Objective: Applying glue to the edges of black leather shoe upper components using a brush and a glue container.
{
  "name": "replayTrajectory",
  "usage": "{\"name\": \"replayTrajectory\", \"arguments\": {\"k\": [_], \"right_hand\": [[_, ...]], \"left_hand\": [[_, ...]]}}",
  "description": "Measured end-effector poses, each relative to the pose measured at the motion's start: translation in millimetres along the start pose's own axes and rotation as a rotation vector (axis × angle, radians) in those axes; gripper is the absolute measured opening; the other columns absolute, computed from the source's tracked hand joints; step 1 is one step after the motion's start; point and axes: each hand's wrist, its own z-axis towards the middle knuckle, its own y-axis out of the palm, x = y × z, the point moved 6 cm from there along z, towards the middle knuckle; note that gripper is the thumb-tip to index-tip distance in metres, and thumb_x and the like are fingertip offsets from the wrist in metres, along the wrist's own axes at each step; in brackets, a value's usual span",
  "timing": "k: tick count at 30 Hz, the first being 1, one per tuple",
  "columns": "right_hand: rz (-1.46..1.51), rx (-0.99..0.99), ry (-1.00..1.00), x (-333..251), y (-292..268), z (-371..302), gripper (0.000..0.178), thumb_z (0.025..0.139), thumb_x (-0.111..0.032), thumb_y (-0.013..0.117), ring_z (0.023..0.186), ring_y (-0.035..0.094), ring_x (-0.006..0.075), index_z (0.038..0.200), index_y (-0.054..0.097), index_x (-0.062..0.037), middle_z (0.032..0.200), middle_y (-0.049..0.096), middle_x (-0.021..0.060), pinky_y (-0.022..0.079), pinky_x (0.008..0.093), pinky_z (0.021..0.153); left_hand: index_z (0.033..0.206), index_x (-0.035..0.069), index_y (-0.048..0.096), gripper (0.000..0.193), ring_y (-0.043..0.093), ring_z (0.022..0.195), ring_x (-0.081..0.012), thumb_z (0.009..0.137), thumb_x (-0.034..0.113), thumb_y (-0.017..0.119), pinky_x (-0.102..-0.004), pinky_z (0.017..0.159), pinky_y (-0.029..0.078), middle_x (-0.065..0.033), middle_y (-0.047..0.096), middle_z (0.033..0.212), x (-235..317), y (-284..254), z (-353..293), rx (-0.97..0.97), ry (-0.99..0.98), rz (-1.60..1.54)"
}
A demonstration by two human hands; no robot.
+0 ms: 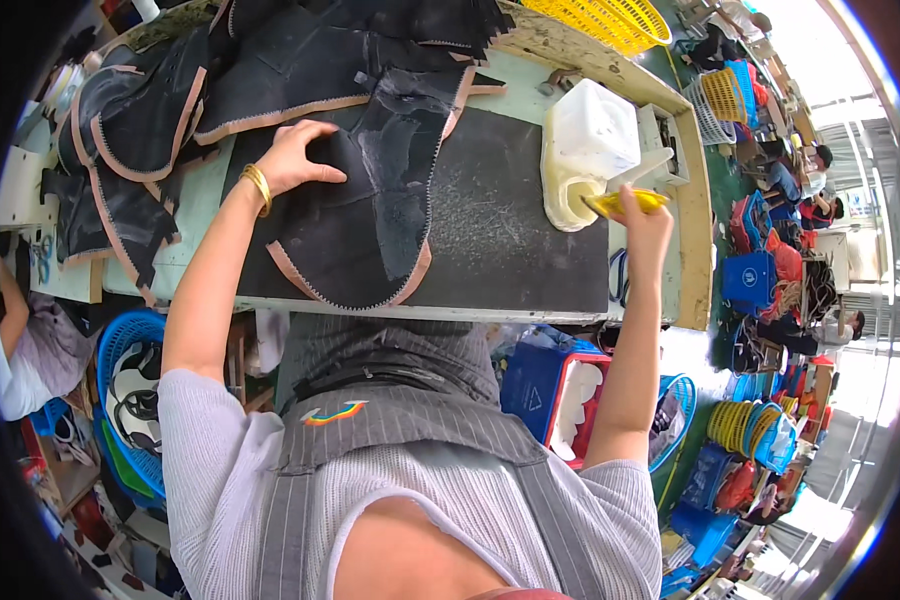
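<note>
Black pink-edged fabric piece (pixel 355 215) flat; left hand (pixel 295 155) pressing.

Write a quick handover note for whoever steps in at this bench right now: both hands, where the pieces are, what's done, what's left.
Left hand: flat on the black piece lying on the dark mat, pinning it down.
Right hand: holds a yellow brush at the opening of the white jug.
More black pieces with pink edges are in a pile at the table's far left.
Done: one piece laid out on the mat.
Left: I cannot tell whether it has been brushed; the pile looks untouched.
</note>
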Motion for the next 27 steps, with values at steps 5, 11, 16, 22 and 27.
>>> {"name": "replayTrajectory", "arguments": {"k": [5,11,16,22,27], "right_hand": [[0.169,-0.074,0.133,1.6,4.8,6.7,0.024,0.079,-0.019,0.064,0.065,0.061,0.0137,0.088,0.062,0.0035,0.076,0.063,0.0076,0.047,0.0238,0.051],[0.655,-0.53,0.26,-84.4,147.5,-33.7,0.029,0.081,-0.02,0.064,0.077,0.061,0.017,0.092,0.059,0.006,0.087,0.06,0.0109,0.054,0.027,0.064],[0.087,-0.559,-0.009,-61.8,273.9,-42.2,0.027,0.08,-0.022,0.066,0.064,0.062,0.014,0.084,0.063,0.005,0.076,0.064,0.0085,0.052,0.0253,0.06],[0.313,-0.662,0.097,-91.7,283.6,-76.6,0.026,0.083,-0.02,0.062,0.07,0.063,0.0161,0.088,0.062,0.0062,0.081,0.063,0.0105,0.054,0.0244,0.059],[0.343,-0.627,0.062,-102.8,288.9,-81.5,0.027,0.085,-0.019,0.061,0.069,0.062,0.0155,0.09,0.06,0.0077,0.079,0.062,0.011,0.054,0.0234,0.061]], "left_hand": [[0.083,0.003,0.053,0.052,0.056,0.069,-0.02,0.053,0.034,0.082,-0.0317,0.066,0.046,-0.0117,0.058,0.075,13.6,8.6,-9.0,-0.059,-0.018,-0.082],[0.091,0.005,0.049,0.053,0.059,0.081,-0.0345,0.06,0.039,0.076,-0.041,0.071,0.047,-0.0155,0.061,0.085,16.7,15.3,-63.1,0.21,-0.346,0.033],[0.094,0.006,0.047,0.047,0.057,0.088,-0.0323,0.064,0.026,0.076,-0.0391,0.074,0.046,-0.0129,0.058,0.091,8.3,23.6,-81.9,0.372,-0.323,-0.099],[0.102,0.004,0.048,0.046,0.061,0.081,-0.0254,0.066,0.017,0.074,-0.033,0.075,0.047,-0.0137,0.061,0.089,-13.3,7.8,-116.2,0.352,-0.454,-0.407],[0.103,0.0,0.044,0.046,0.063,0.072,-0.0214,0.067,0.01,0.072,-0.0318,0.065,0.051,-0.0137,0.061,0.081,-20.6,7.4,-127.2,0.321,-0.624,-0.373]]}}
